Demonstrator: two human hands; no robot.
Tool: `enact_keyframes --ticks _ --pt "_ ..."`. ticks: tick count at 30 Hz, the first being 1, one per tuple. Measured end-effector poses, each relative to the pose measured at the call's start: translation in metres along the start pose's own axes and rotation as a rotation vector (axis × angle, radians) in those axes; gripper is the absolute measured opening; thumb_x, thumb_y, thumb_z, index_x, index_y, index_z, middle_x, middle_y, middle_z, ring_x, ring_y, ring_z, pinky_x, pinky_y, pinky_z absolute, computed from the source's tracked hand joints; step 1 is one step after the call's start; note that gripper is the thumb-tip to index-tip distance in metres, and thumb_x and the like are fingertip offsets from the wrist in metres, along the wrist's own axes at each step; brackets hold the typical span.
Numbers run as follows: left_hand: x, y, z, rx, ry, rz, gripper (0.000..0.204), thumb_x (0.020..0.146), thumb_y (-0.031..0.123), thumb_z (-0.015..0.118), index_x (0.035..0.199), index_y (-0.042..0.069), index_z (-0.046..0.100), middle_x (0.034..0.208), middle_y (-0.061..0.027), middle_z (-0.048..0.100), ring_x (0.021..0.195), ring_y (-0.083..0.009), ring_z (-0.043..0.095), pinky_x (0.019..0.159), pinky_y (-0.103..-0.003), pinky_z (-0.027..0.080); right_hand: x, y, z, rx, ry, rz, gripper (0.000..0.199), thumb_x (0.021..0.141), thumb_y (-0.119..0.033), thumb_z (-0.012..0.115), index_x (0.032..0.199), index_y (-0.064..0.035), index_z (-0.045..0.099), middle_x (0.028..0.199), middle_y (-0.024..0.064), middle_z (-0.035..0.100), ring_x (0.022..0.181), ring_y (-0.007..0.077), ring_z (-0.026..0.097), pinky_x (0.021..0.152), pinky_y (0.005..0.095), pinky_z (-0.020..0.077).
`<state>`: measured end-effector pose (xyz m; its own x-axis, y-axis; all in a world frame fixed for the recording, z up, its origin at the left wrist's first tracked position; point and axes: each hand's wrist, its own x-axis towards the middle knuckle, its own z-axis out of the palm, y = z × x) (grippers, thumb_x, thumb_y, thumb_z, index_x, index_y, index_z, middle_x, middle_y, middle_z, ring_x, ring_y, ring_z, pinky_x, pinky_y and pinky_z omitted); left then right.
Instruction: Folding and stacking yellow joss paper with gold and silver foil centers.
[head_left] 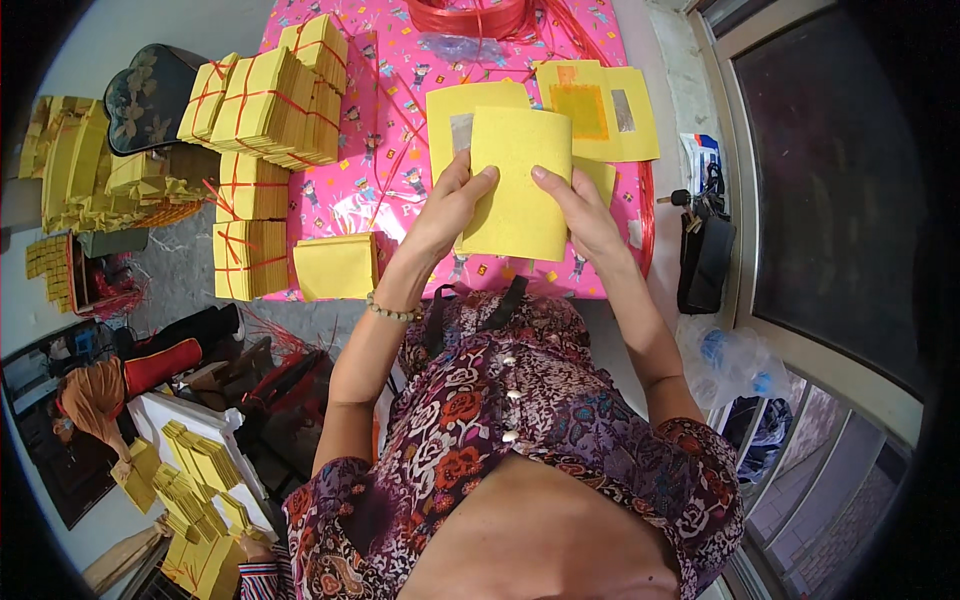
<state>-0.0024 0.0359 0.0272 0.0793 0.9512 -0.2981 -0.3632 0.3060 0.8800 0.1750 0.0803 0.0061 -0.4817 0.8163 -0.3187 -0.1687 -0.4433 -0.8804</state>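
Both my hands hold a stack of yellow paper (pixel 521 190) upright over the table's near half. My left hand (pixel 447 208) grips its left edge, with the thumb on the front face. On the right edge my right hand (pixel 592 218) does the same, its fingers mostly behind the sheets. Just beyond lies a yellow sheet (pixel 450 97) with a silver patch, partly covered by the stack. Farther right lie more yellow sheets (pixel 640 92), one bearing an orange-edged gold square (pixel 580 108). A loose pile of yellow paper (pixel 335 268) rests at the near left edge.
Bundles of yellow paper tied with red string (pixel 262 100) are heaped along the left of the pink patterned table (pixel 372 190). A red ribbon coil (pixel 470 18) sits at the far edge. Keys (pixel 682 199) and a black case (pixel 706 262) lie on the right ledge. Other people work at lower left.
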Motion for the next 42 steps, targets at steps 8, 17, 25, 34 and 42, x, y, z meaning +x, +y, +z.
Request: enact_keyframes --ticks 8,17,25,34,42 --pt "0.005 -0.008 0.000 -0.015 0.078 0.034 0.046 0.095 0.013 0.049 0.136 -0.003 0.034 0.122 -0.0129 0.054 0.109 -0.0161 0.055 0.091 -0.028 0.043 0.000 -0.001 0.000 0.076 -0.017 0.037 0.044 0.090 -0.022 0.061 0.126 0.0016 0.047 0.111 0.0092 0.060 0.099 0.0134 0.058 0.083 0.0273 0.0486" --pt "-0.007 -0.006 0.018 -0.031 0.113 0.211 0.041 0.093 0.006 0.050 0.131 -0.003 0.036 0.121 -0.0127 0.055 0.108 -0.0167 0.054 0.092 -0.030 0.044 -0.015 -0.005 0.013 -0.189 0.009 -0.316 0.039 0.090 -0.010 0.059 0.125 0.0026 0.045 0.112 0.0085 0.058 0.099 0.0123 0.057 0.084 0.0269 0.0480" --pt "-0.022 -0.016 0.036 0.115 0.118 0.431 0.043 0.095 0.007 0.049 0.133 -0.002 0.033 0.123 -0.0125 0.049 0.113 -0.0171 0.048 0.096 -0.029 0.038 -0.035 -0.009 0.018 -0.121 0.066 -0.369 0.036 0.092 -0.013 0.058 0.122 0.0032 0.047 0.110 0.0085 0.060 0.097 0.0114 0.057 0.082 0.0267 0.0485" --pt "-0.029 -0.011 0.038 0.126 0.105 0.426 0.040 0.096 0.007 0.048 0.132 -0.002 0.033 0.123 -0.0122 0.050 0.115 -0.0167 0.048 0.097 -0.030 0.038 -0.040 -0.014 0.022 -0.112 0.065 -0.351 0.029 0.094 -0.015 0.055 0.116 0.0042 0.053 0.102 0.0074 0.063 0.089 0.0104 0.059 0.076 0.0254 0.0495" --pt "-0.014 -0.007 0.032 -0.075 0.140 0.191 0.036 0.095 0.007 0.048 0.128 -0.003 0.037 0.120 -0.0140 0.054 0.110 -0.0186 0.053 0.093 -0.031 0.043 -0.030 -0.021 0.019 -0.187 0.085 -0.188 0.029 0.094 -0.020 0.054 0.112 0.0033 0.057 0.097 0.0067 0.064 0.084 0.0088 0.059 0.072 0.0240 0.0493"
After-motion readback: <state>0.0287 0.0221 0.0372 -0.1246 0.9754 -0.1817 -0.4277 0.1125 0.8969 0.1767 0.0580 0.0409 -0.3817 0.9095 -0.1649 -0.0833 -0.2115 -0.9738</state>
